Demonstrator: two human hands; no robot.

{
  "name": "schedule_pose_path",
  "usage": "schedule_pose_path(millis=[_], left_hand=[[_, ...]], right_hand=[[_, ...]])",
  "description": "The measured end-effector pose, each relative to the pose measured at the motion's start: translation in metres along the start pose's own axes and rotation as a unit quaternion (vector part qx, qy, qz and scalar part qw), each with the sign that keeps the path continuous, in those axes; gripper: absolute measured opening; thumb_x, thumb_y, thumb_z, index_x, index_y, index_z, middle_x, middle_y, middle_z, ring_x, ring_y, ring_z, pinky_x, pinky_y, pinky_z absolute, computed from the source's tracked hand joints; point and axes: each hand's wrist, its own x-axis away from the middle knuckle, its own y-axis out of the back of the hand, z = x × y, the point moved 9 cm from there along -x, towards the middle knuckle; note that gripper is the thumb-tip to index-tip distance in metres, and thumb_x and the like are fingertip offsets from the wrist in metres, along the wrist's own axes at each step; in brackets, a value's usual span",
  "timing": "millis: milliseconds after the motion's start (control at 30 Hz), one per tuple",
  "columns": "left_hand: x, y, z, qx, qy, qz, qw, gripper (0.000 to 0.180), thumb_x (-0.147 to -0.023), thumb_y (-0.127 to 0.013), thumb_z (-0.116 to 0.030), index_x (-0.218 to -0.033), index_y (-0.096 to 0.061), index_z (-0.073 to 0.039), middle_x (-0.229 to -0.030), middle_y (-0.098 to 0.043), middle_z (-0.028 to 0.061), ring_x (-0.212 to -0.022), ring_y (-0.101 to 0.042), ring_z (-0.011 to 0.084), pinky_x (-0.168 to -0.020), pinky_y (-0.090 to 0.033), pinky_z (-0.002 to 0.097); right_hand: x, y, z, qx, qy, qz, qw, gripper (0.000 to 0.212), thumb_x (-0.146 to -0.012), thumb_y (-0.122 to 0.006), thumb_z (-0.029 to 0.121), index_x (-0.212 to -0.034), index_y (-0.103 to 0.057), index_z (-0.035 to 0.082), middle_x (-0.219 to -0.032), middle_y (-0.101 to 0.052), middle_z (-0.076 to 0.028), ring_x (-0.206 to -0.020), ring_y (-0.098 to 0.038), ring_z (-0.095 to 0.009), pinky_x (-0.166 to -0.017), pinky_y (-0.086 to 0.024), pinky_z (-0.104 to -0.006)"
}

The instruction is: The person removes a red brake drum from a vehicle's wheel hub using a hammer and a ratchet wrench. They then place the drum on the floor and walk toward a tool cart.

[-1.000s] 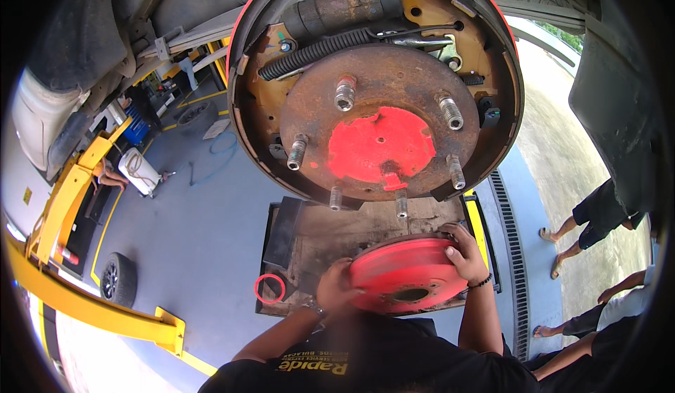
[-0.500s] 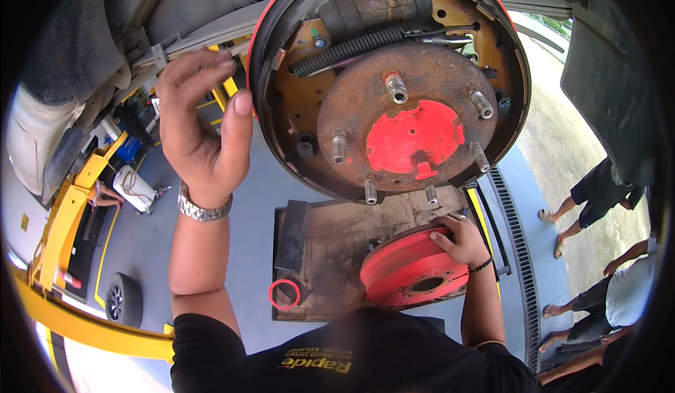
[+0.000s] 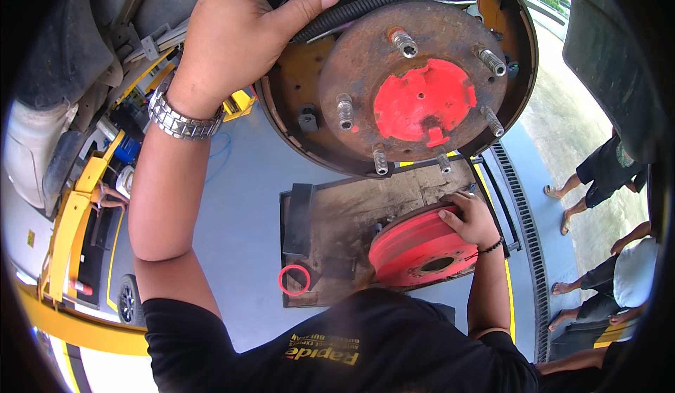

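At the upper left, my left hand (image 3: 239,34) lies against the drum brake assembly, its thumb stretched over the dark coil spring (image 3: 358,15). The view's top edge cuts off most of its fingers, so what they grip is hidden. A rusty wheel hub (image 3: 351,62) with several threaded studs and a red-painted centre (image 3: 425,101) faces me inside the curved brake shoes (image 3: 524,91). Lower down, my right hand (image 3: 474,221) is closed over the upper rim of a red brake drum (image 3: 401,252), which leans tilted on a dirty wooden-topped platform (image 3: 337,214).
On the platform lie a red ring (image 3: 294,280) and a dark bar (image 3: 298,217). Yellow lift parts (image 3: 70,231) and a wheel (image 3: 129,298) are at the left. A floor drain grate (image 3: 524,231) runs along the right. People (image 3: 608,175) stand beyond it. Vehicle bodywork (image 3: 49,48) hangs overhead.
My left hand has moved up and right from beside the brake assembly onto its upper left part. My right hand stays on the drum. The brake assembly appears higher in view.
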Motion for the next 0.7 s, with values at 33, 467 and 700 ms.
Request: schedule_pose_path(millis=[33, 467, 700], left_hand=[[0.000, 0.000, 0.001, 0.011, -0.004, 0.002, 1.000, 0.026, -0.077, -0.081, -0.006, -0.095, -0.063, 0.000, -0.127, -0.052, 0.0176, -0.119, -0.052, 0.0285, -0.101, -0.041, 0.0353], [-0.001, -0.004, 0.010, 0.058, 0.016, -0.040, 0.997, 0.017, -0.074, -0.070, 0.000, -0.089, -0.061, 0.002, -0.124, -0.054, 0.0176, -0.116, -0.053, 0.0256, -0.100, -0.040, 0.0329], [0.002, -0.003, 0.011, 0.049, 0.019, -0.041, 0.998, 0.018, -0.075, -0.071, -0.001, -0.091, -0.063, 0.002, -0.125, -0.054, 0.0177, -0.117, -0.053, 0.0255, -0.101, -0.040, 0.0335]], right_hand=[[0.000, -0.001, 0.000, -0.003, 0.001, -0.002, 1.000, 0.042, -0.084, -0.069, 0.037, -0.102, -0.069, 0.000, -0.092, -0.068, -0.019, -0.088, -0.066, -0.039, -0.078, -0.052, -0.0442], [-0.001, -0.002, -0.005, -0.014, -0.007, -0.008, 1.000, 0.039, -0.085, -0.068, 0.036, -0.101, -0.070, 0.000, -0.091, -0.068, -0.019, -0.087, -0.066, -0.038, -0.078, -0.052, -0.0438], [-0.003, -0.006, -0.006, -0.007, -0.006, 0.007, 1.000, 0.039, -0.086, -0.070, 0.032, -0.103, -0.068, -0.002, -0.089, -0.067, -0.018, -0.083, -0.065, -0.035, -0.074, -0.051, -0.0403]])
